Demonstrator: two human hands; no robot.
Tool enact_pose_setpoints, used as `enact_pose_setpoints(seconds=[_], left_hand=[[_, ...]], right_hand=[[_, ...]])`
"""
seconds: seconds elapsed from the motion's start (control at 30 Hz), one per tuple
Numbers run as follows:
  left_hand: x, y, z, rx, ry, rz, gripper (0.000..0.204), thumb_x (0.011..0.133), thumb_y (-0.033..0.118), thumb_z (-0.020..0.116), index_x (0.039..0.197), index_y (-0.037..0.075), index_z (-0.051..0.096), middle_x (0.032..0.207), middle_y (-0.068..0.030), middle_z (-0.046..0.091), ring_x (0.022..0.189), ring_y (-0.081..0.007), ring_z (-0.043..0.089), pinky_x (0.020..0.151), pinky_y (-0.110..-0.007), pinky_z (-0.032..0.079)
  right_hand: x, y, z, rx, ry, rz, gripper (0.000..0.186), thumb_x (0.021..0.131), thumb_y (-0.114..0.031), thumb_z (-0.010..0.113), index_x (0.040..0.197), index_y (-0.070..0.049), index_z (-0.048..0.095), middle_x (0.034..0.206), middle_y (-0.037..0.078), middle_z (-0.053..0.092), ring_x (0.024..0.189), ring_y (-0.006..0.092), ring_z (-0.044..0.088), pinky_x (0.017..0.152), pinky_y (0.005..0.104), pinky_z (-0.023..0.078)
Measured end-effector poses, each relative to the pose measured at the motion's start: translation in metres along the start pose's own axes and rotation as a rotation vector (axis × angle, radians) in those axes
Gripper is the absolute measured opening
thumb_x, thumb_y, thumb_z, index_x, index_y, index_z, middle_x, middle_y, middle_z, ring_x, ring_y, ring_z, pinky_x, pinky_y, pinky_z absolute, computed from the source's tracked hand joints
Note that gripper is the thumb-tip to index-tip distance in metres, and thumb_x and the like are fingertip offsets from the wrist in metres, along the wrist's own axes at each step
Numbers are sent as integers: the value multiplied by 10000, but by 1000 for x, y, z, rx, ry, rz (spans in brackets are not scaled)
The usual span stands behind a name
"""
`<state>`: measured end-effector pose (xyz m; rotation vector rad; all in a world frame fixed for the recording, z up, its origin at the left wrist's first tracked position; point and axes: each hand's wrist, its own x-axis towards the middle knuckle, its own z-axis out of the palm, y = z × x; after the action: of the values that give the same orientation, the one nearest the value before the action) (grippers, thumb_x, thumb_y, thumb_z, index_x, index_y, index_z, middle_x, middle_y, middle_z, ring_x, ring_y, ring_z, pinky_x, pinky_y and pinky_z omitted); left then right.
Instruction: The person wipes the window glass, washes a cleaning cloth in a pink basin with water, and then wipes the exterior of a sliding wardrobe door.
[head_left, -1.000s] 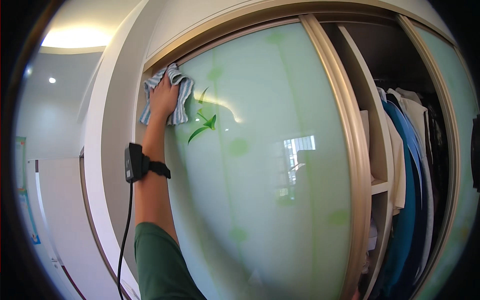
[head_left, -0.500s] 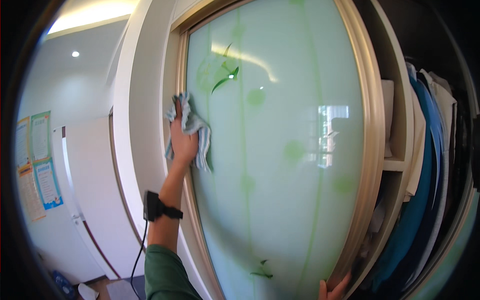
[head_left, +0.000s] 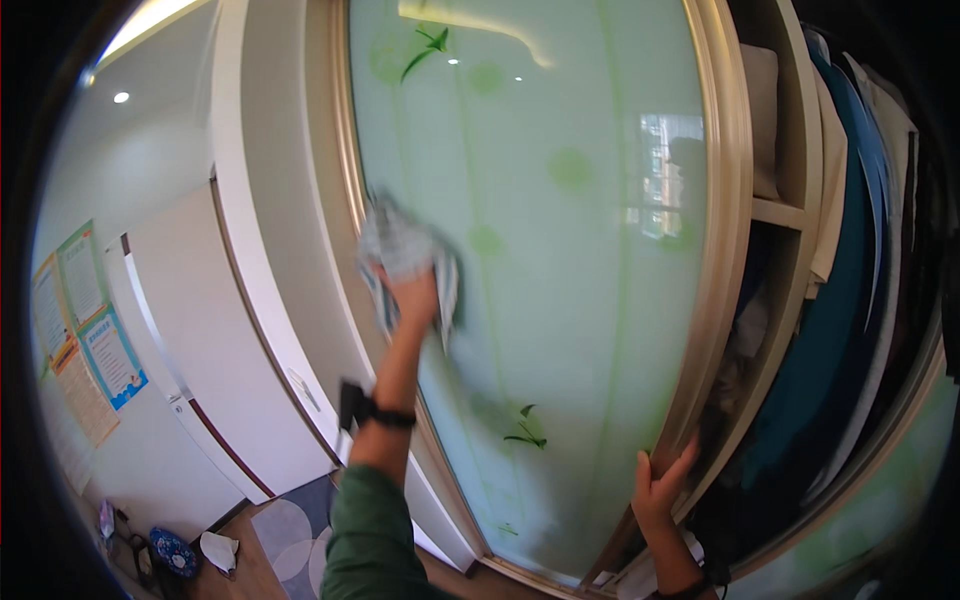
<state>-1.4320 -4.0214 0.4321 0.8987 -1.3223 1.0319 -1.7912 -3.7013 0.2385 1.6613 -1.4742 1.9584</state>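
A pale green glass sliding door point(head_left: 550, 300) with a gold frame point(head_left: 728, 180) and a printed leaf-and-dot pattern fills the middle of the view. Against the left part of its glass, close to the left frame, my left hand point(head_left: 412, 297) presses a bunched blue-and-white striped cloth point(head_left: 400, 245). The cloth is a little blurred and hides most of the fingers. At lower right, my right hand point(head_left: 660, 492) is round the edge of the door's right frame, thumb at the front. Its fingertips are partly lost in the dark gap behind.
Right of the door, an open wardrobe holds hanging clothes point(head_left: 845, 220) and a shelf point(head_left: 778, 212) with folded fabric. A white upright panel point(head_left: 290, 200) runs along the left. Further left are a white door point(head_left: 215, 320), wall posters point(head_left: 90, 320) and a round-patterned mat point(head_left: 290, 525).
My view has tilted downward, so the door pattern sits higher. The left hand has moved the cloth from the frame down and right over the glass. The right hand shows more fully, still at the edge.
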Motion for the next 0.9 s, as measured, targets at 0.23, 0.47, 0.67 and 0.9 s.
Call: enact_pose_setpoints(seconds=[0.23, 0.47, 0.67, 0.9], left_hand=[[156, 201, -95, -225, 3, 68, 756, 844, 465, 588, 1462, 84, 380, 1574, -209, 211, 1438, -458, 171, 1072, -697, 163], [-56, 209, -133, -769, -562, 570, 710, 757, 519, 690, 1393, 258, 513, 1480, -137, 405, 1356, -439, 321, 1033, -693, 257], [191, 162, -97, -274, 98, -27, 651, 860, 244, 554, 1470, 113, 369, 1573, -166, 247, 1448, -425, 180, 1133, -622, 115], [122, 338, -153, -730, -99, 218, 812, 868, 433, 542, 1442, -92, 308, 1525, -284, 263, 1411, -456, 241, 1138, -579, 137]], right_hand=[[4, -5, -1, 268, 38, -33, 681, 993, -336, 447, 1450, 115, 222, 1393, 266, 392, 1284, 355, 425, 1087, 435, 297], [8, -9, -3, 232, 83, -5, 528, 1024, -244, 377, 1411, 113, 344, 1301, 229, 507, 1213, 323, 504, 1049, 389, 349], [7, -14, -1, 211, 112, -10, 543, 1030, -289, 400, 1395, 112, 376, 1271, 233, 528, 1156, 331, 533, 1017, 387, 371], [0, 9, -8, 291, 143, 10, 544, 1038, -295, 374, 1407, 105, 378, 1332, 208, 513, 1195, 300, 527, 1049, 380, 360]])
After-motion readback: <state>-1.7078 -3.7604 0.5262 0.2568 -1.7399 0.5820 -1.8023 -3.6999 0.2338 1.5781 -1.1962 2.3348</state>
